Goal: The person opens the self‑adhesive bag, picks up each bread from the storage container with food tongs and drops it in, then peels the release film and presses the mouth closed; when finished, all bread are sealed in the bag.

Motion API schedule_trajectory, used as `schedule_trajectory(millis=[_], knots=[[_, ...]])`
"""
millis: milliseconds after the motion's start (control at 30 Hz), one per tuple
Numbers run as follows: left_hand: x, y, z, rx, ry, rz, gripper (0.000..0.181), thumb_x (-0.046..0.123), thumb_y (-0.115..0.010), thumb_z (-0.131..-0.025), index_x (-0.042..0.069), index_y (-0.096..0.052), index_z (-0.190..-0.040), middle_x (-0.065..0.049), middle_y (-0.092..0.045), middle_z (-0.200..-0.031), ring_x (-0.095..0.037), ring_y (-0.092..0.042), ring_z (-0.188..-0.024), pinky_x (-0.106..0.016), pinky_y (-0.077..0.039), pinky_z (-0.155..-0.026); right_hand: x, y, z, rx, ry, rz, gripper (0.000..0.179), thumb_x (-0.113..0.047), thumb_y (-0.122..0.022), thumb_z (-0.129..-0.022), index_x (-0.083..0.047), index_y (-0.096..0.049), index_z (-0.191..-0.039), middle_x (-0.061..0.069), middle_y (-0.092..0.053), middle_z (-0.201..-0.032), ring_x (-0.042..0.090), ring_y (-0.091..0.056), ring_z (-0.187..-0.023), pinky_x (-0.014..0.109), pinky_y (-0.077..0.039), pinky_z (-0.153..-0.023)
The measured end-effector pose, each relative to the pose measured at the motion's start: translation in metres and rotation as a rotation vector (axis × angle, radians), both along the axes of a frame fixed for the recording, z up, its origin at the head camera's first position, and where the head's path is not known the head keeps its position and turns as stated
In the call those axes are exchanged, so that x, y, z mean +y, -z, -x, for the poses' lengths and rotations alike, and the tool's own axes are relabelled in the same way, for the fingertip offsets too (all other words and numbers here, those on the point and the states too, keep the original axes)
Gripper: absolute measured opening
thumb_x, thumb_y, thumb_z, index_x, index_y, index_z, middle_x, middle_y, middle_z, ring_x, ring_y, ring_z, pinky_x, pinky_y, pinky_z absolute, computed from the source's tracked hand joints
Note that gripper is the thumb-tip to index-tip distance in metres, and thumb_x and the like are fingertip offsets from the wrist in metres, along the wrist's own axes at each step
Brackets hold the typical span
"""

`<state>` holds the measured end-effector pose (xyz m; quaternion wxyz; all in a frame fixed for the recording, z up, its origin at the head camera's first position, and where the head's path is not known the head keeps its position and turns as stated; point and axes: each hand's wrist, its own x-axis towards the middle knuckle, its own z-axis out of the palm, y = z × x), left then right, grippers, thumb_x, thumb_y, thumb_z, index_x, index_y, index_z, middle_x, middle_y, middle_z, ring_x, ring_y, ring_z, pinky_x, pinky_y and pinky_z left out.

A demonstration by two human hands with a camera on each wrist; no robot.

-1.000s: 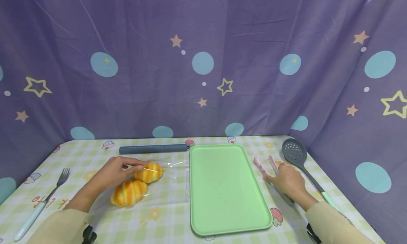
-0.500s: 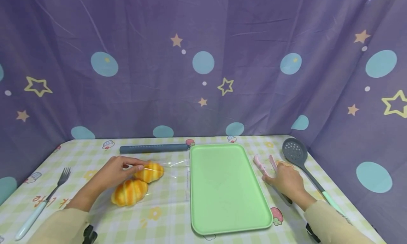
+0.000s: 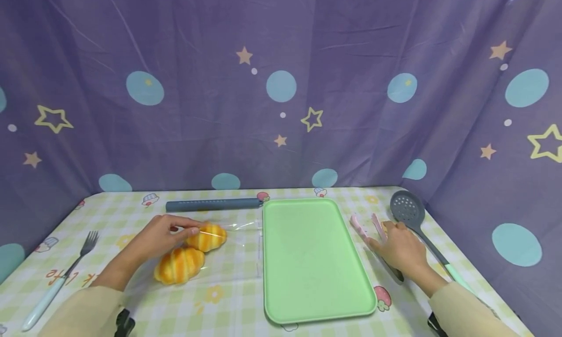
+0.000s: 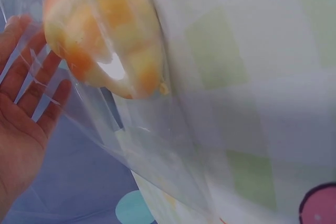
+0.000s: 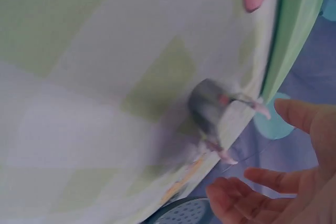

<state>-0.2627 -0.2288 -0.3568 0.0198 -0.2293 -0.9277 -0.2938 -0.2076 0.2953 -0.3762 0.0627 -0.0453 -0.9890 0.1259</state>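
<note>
In the head view, two croissant-shaped yellow-and-orange breads (image 3: 179,267) lie by a clear plastic bag (image 3: 240,251). My left hand (image 3: 159,235) pinches the bag film beside the farther bread (image 3: 210,238). The left wrist view shows film over that bread (image 4: 113,35), with the fingers of my left hand (image 4: 29,98) behind it. A pair of tongs (image 3: 357,225), with pink tips and dark grey body, lies spread right of the green tray. My right hand (image 3: 401,249) hovers over them; its thumb and fingers stand apart on either side of the tongs (image 5: 207,103) in the right wrist view.
A light green tray (image 3: 316,264) occupies the middle. Behind the bag lies a long dark blue-grey cylinder (image 3: 212,205). A fork (image 3: 66,277) is at far left and a skimmer (image 3: 408,210) with a mint handle at far right. A patterned curtain (image 3: 281,147) closes the back.
My right hand has shifted slightly right, its fingers moving a little over the tongs. The left hand, bag and breads stay where they were.
</note>
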Motion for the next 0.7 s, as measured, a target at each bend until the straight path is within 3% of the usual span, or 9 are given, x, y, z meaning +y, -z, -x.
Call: schedule_trajectory(millis=[200,267,433,500,600,667,700], knots=[[0.0,-0.001,0.002,0.022,0.023,0.007,0.024,0.028,-0.07,-0.098,0.016,-0.08,-0.115,-0.002,-0.077,-0.109,-0.034,-0.067,-0.11,-0.051,-0.056,-0.088,-0.019,-0.008,-0.009,0.158,-0.089,0.007,0.053,-0.038,-0.073,-0.094,0.004,-0.066,-0.125,0.027,-0.065,-0.113,0.026,-0.057,-0.064,0.035,-0.043,-0.044],[0.0,-0.002,0.002,0.023,0.024,0.009,0.023,0.028,-0.07,-0.098,0.016,-0.08,-0.115,-0.002,-0.077,-0.11,-0.034,-0.067,-0.111,-0.051,-0.056,-0.088,-0.029,-0.01,-0.009,0.236,-0.132,-0.007,0.045,-0.037,-0.075,-0.092,0.0,-0.071,-0.119,0.027,-0.068,-0.115,0.026,-0.056,-0.06,0.037,-0.044,-0.048],[-0.001,-0.003,0.002,0.022,0.02,0.02,0.024,0.029,-0.07,-0.098,0.017,-0.08,-0.116,-0.003,-0.076,-0.112,-0.035,-0.066,-0.111,-0.051,-0.056,-0.088,-0.057,-0.013,-0.01,0.353,-0.217,-0.022,0.034,-0.033,-0.08,-0.089,-0.006,-0.076,-0.11,0.016,-0.071,-0.096,0.014,-0.048,-0.05,0.034,-0.04,-0.045],[-0.001,-0.004,0.002,0.023,0.021,0.026,0.024,0.029,-0.07,-0.098,0.017,-0.08,-0.116,-0.003,-0.076,-0.112,-0.035,-0.066,-0.111,-0.051,-0.056,-0.087,-0.068,-0.014,-0.011,0.361,-0.244,-0.001,0.032,-0.033,-0.08,-0.089,-0.009,-0.076,-0.109,0.006,-0.069,-0.087,0.009,-0.046,-0.051,0.037,-0.051,-0.054],[-0.001,-0.004,0.002,0.029,0.019,0.029,0.024,0.03,-0.069,-0.098,0.018,-0.08,-0.116,-0.002,-0.076,-0.112,-0.034,-0.067,-0.11,-0.049,-0.056,-0.086,-0.085,-0.017,-0.012,0.371,-0.281,0.022,0.029,-0.034,-0.08,-0.088,-0.012,-0.077,-0.107,0.003,-0.07,-0.085,0.008,-0.055,-0.057,0.043,-0.056,-0.064],[-0.001,-0.004,0.003,0.031,0.021,0.027,0.024,0.03,-0.069,-0.098,0.018,-0.08,-0.116,-0.002,-0.076,-0.111,-0.034,-0.067,-0.11,-0.049,-0.056,-0.086,-0.097,-0.017,-0.012,0.365,-0.303,0.036,0.028,-0.035,-0.08,-0.088,-0.013,-0.077,-0.106,0.001,-0.07,-0.085,0.008,-0.058,-0.061,0.052,-0.056,-0.083],[-0.001,-0.004,0.003,0.032,0.022,0.027,0.024,0.03,-0.069,-0.098,0.018,-0.08,-0.116,-0.002,-0.076,-0.111,-0.034,-0.067,-0.11,-0.049,-0.056,-0.086,-0.102,-0.018,-0.013,0.356,-0.311,0.046,0.028,-0.036,-0.08,-0.088,-0.014,-0.077,-0.105,0.001,-0.07,-0.085,0.007,-0.059,-0.061,0.047,-0.057,-0.075]])
